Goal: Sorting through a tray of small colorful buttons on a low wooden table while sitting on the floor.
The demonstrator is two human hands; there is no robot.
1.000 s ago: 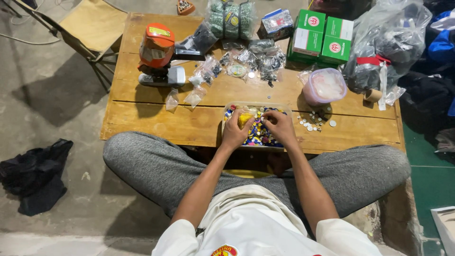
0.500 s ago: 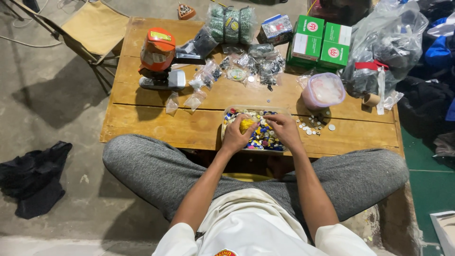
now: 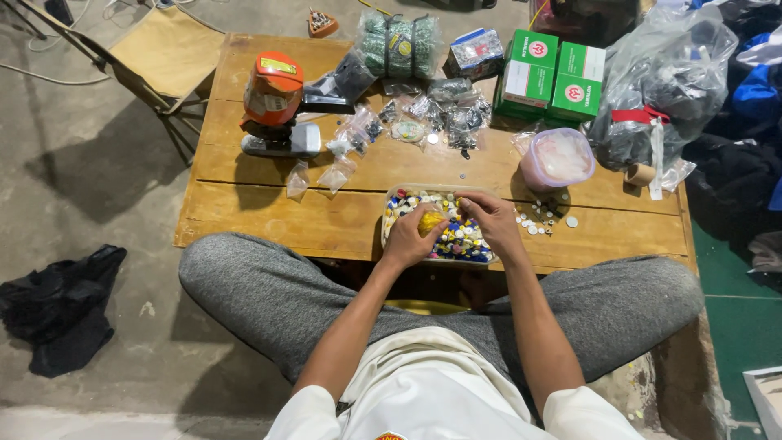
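A shallow clear tray (image 3: pixel 389 213) full of small mixed-colour buttons sits at the near edge of a low wooden table (image 3: pixel 269 220). My left hand (image 3: pixel 410 239) rests on the tray's near left side and is closed around a small yellow object (image 3: pixel 430 222). My right hand (image 3: pixel 489 224) lies over the tray's right part, fingers curled down among the buttons. Whether it pinches one I cannot tell. Several loose white buttons (image 3: pixel 540 215) lie on the wood just right of the tray.
An orange and grey machine (image 3: pixel 277 106) stands at the table's left. Small clear bags (image 3: pixel 350 143) lie mid-table, green boxes (image 3: pixel 552 75) and a pink-lidded tub (image 3: pixel 557 158) at the right. A big plastic bag (image 3: pixel 664 81) and a folding stool (image 3: pixel 159 50) flank the table.
Both hands stay over the button tray with only small finger movements. The view has shifted slightly.
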